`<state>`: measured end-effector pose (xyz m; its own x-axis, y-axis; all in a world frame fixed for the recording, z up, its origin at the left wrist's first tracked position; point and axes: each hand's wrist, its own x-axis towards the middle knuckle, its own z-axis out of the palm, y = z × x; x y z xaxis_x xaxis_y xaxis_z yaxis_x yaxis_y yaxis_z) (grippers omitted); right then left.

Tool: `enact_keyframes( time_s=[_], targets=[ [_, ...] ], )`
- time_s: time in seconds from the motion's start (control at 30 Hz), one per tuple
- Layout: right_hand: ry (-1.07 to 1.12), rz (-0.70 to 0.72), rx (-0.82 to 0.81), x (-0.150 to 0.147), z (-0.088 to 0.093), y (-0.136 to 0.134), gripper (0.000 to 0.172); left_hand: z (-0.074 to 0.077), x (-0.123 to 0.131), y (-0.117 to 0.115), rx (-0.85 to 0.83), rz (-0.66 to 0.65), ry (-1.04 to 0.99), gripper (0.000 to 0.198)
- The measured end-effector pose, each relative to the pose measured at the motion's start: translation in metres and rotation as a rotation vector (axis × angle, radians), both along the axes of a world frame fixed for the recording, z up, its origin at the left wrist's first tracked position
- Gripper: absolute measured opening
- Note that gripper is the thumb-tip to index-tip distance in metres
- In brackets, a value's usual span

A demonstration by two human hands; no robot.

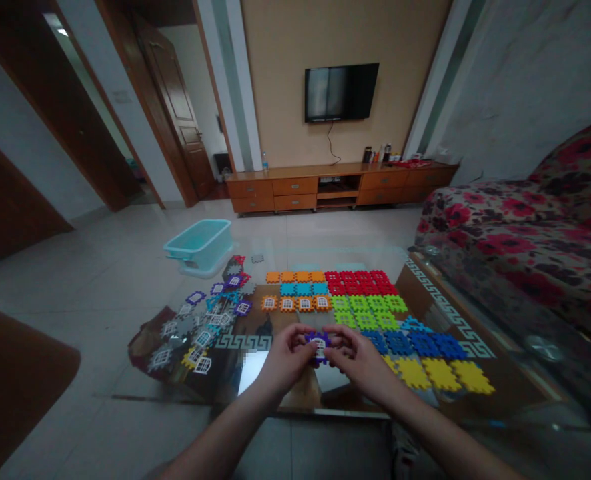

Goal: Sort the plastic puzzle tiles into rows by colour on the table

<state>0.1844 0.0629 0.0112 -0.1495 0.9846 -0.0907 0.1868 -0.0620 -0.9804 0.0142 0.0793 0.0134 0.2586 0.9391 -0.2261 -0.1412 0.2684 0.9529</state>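
Forearms [228,427] extend over the table [225,380]; left hand [290,355] and right hand [358,357] pinch a purple tile [319,347] between them, above its near half. Probably light, stiff, unbreakable plastic, it should grip best by the notched sides.

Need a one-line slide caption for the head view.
Left hand and right hand hold a purple tile above the table, near rows of tiles grouped by colour.

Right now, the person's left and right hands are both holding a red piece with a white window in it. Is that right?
Not quite: the piece is purple, not red. The head view shows the left hand and right hand both holding the purple piece with a white window in it.
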Motion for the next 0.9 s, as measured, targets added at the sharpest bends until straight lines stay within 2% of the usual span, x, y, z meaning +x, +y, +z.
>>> enact_keyframes(
  time_s=[0.07, 0.17, 0.23, 0.37, 0.5, 0.6, 0.67, 0.73, 0.8, 0.9],
  targets=[
    [-0.164, 0.011, 0.157, 0.003, 0.005, -0.003, 0.050, 0.000, 0.000, 0.000, 0.008, -0.003, 0.029, 0.033],
    [-0.467, 0.094, 0.402, 0.008, 0.012, -0.007, 0.046, -0.003, -0.002, 0.001, 0.040, -0.022, 0.047, 0.031],
    [-0.633, 0.131, 0.510, 0.010, 0.016, -0.010, 0.045, -0.008, -0.003, 0.001, 0.081, -0.041, 0.068, 0.029],
    [-0.763, 0.173, 0.574, 0.010, 0.019, -0.011, 0.048, -0.016, -0.004, 0.002, 0.123, -0.077, 0.113, 0.029],
    [-0.789, 0.144, 0.583, 0.012, 0.014, -0.010, 0.041, -0.011, -0.006, 0.005, 0.134, -0.118, 0.176, 0.034],
    [-0.799, 0.095, 0.595, 0.015, 0.008, -0.008, 0.041, -0.003, -0.018, 0.013, 0.261, -0.067, 0.455, 0.033],
    [-0.803, 0.074, 0.604, 0.016, 0.005, -0.008, 0.042, -0.003, -0.033, 0.021, 0.442, -0.017, 0.771, 0.031],
    [-0.806, 0.078, 0.607, 0.017, 0.004, -0.007, 0.043, -0.009, -0.050, 0.030, 0.582, -0.011, 1.106, 0.035],
    [-0.808, 0.079, 0.610, 0.018, 0.003, -0.007, 0.043, -0.020, -0.066, 0.039, 0.577, -0.023, 1.384, 0.043],
    [-0.813, 0.059, 0.611, 0.018, 0.003, -0.006, 0.043, -0.039, -0.085, 0.052, 0.508, -0.050, 1.604, 0.060]
  ],
)
